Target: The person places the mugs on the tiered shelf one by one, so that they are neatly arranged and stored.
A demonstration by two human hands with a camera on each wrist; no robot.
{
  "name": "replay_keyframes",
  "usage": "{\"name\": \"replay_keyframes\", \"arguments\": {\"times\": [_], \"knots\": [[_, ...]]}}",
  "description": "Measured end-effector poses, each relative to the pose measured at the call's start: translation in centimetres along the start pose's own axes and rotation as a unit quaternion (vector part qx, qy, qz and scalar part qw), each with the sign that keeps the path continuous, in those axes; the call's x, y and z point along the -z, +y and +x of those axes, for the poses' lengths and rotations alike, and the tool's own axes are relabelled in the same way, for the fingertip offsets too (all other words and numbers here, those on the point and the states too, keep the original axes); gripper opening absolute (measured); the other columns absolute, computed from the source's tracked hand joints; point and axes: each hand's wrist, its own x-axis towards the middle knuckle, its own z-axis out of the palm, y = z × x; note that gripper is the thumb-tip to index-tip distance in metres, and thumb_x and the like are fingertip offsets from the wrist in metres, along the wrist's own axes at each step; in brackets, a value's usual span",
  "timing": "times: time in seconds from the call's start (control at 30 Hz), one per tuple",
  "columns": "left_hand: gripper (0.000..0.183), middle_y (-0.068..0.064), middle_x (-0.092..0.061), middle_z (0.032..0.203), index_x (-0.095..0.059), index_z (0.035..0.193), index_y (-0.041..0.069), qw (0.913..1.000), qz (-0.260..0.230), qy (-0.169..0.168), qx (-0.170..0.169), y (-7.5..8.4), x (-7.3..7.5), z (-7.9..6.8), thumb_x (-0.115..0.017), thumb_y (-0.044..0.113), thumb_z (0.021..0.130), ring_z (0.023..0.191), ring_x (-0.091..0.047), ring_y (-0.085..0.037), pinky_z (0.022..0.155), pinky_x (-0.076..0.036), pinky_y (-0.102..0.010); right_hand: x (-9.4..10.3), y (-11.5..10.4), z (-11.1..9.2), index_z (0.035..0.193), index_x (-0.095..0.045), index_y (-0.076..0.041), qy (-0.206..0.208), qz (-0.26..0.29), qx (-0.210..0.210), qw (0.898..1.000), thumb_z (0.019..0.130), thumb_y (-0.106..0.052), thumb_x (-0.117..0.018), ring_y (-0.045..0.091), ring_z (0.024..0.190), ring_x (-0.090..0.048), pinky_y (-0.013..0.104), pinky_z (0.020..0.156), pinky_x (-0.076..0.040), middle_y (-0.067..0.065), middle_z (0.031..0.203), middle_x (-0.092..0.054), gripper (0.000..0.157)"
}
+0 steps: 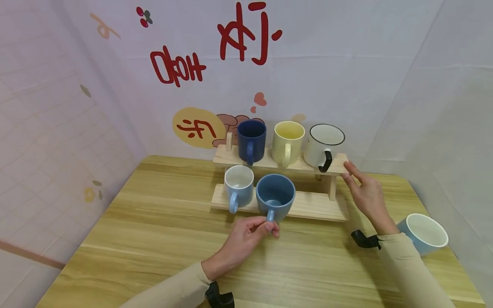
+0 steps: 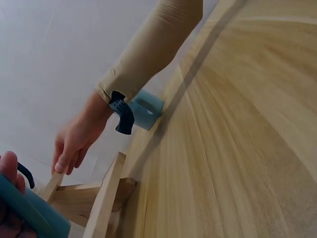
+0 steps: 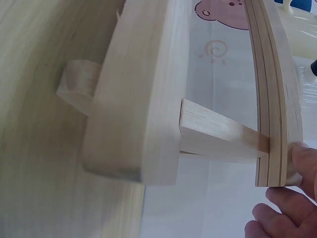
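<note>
My left hand [image 1: 242, 237] pinches the handle of a medium-blue mug [image 1: 285, 205], whose mouth tilts toward me over the lower board [image 1: 319, 206] of a two-tier wooden rack. To its left, a light-blue mug with a white inside [image 1: 243, 194] stands on that board, handle toward me. My right hand [image 1: 367, 194] holds the right end of the upper board [image 1: 340, 164] between thumb and fingers; the right wrist view shows the thumb [image 3: 303, 158] against the board's end. Along the upper board stand a navy mug [image 1: 248, 141], a yellow mug [image 1: 283, 143] and a white black-rimmed mug [image 1: 316, 149].
A pale-blue mug with a white inside [image 1: 420, 237] is on the table [image 1: 161, 239] at the right, partly behind my right forearm. Just behind the rack rises a printed white backdrop [image 1: 331, 85]. The rack's right post [image 1: 332, 188] joins both boards.
</note>
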Motion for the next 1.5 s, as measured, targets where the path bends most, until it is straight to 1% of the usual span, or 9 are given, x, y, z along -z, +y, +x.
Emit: {"name": "replay_keyframes", "arguments": {"times": [0.17, 0.37, 0.5, 0.67, 0.87, 1.07, 1.2, 1.33, 1.5], "knots": [[0.026, -0.008, -0.077, 0.097, -0.074, 0.109, -0.001, 0.9997, 0.019, 0.009, 0.009, -0.7, -0.1, 1.1, -0.059, 0.020, 0.108, 0.103, -0.067, -0.014, 0.093, -0.050, -0.026, 0.0, -0.1, 0.1, 0.147, -0.059, -0.007, 0.005, -0.003, 0.004, 1.000, 0.108, -0.027, -0.059, 0.054, 0.120, -0.059, 0.061, 0.081, -0.049, 0.015, 0.149, -0.055, 0.043], [0.025, -0.009, -0.077, 0.098, -0.074, 0.110, -0.001, 0.9994, 0.030, 0.014, 0.012, -1.6, -0.1, 2.0, -0.059, 0.019, 0.107, 0.107, -0.066, -0.014, 0.094, -0.049, -0.027, 0.1, -0.1, 0.1, 0.146, -0.059, -0.007, 0.003, 0.004, 0.001, 1.000, 0.107, -0.026, -0.060, 0.054, 0.125, -0.055, 0.067, 0.092, -0.047, 0.015, 0.148, -0.055, 0.043], [0.025, -0.011, -0.077, 0.100, -0.074, 0.112, 0.000, 0.9994, 0.028, 0.014, 0.016, -2.1, -0.2, 2.4, -0.058, 0.019, 0.108, 0.109, -0.066, -0.016, 0.096, -0.049, -0.027, 0.1, -0.1, 0.1, 0.145, -0.060, -0.007, 0.004, 0.006, 0.000, 1.000, 0.107, -0.026, -0.061, 0.053, 0.125, -0.055, 0.067, 0.092, -0.047, 0.015, 0.147, -0.056, 0.043], [0.025, -0.012, -0.077, 0.101, -0.074, 0.114, 0.001, 0.9996, 0.020, 0.016, 0.013, -2.7, -0.1, 2.5, -0.059, 0.019, 0.107, 0.111, -0.067, -0.016, 0.099, -0.050, -0.027, -0.1, -0.2, -0.2, 0.145, -0.061, -0.007, 0.010, 0.006, 0.001, 1.000, 0.106, -0.025, -0.062, 0.053, 0.124, -0.057, 0.061, 0.086, -0.048, 0.014, 0.147, -0.056, 0.042], [0.029, -0.007, -0.078, 0.104, -0.072, 0.117, -0.003, 0.9994, 0.032, 0.011, 0.008, -3.0, 0.3, 2.8, -0.057, 0.019, 0.108, 0.115, -0.066, -0.016, 0.102, -0.050, -0.029, -0.2, -0.4, -0.4, 0.144, -0.061, -0.006, 0.011, 0.010, -0.001, 1.000, 0.106, -0.025, -0.062, 0.053, 0.124, -0.056, 0.065, 0.092, -0.048, 0.015, 0.147, -0.056, 0.042], [0.028, -0.004, -0.078, 0.111, -0.073, 0.121, 0.003, 0.9985, 0.053, 0.006, 0.011, -3.2, 0.5, 3.1, -0.056, 0.022, 0.109, 0.120, -0.066, -0.016, 0.105, -0.049, -0.030, -0.2, -0.5, -0.6, 0.145, -0.060, -0.007, 0.016, 0.005, -0.006, 1.000, 0.107, -0.025, -0.062, 0.053, 0.124, -0.057, 0.064, 0.090, -0.048, 0.015, 0.147, -0.056, 0.042], [0.029, -0.005, -0.078, 0.113, -0.073, 0.123, 0.004, 0.9982, 0.057, 0.009, 0.016, -3.1, 0.5, 3.2, -0.056, 0.022, 0.109, 0.121, -0.066, -0.018, 0.104, -0.049, -0.030, -0.2, -0.6, -0.5, 0.145, -0.060, -0.006, 0.015, 0.003, -0.006, 1.000, 0.107, -0.025, -0.061, 0.053, 0.124, -0.056, 0.066, 0.093, -0.047, 0.015, 0.147, -0.056, 0.043], [0.029, -0.003, -0.077, 0.115, -0.073, 0.123, 0.005, 0.9967, 0.077, 0.016, 0.020, -2.9, 0.5, 3.0, -0.057, 0.024, 0.109, 0.121, -0.066, -0.018, 0.103, -0.050, -0.031, -0.2, -0.5, -0.5, 0.145, -0.060, -0.006, 0.012, 0.003, -0.004, 1.000, 0.107, -0.025, -0.061, 0.053, 0.124, -0.057, 0.066, 0.093, -0.047, 0.015, 0.147, -0.055, 0.043], [0.031, -0.006, -0.075, 0.121, -0.073, 0.125, 0.004, 0.9930, 0.112, 0.027, 0.023, -2.6, 0.7, 2.6, -0.060, 0.026, 0.107, 0.122, -0.065, -0.020, 0.106, -0.049, -0.040, -0.2, -0.5, -0.5, 0.146, -0.059, -0.007, 0.007, -0.001, -0.006, 1.000, 0.107, -0.027, -0.060, 0.054, 0.125, -0.055, 0.068, 0.094, -0.046, 0.015, 0.148, -0.055, 0.044]]}}
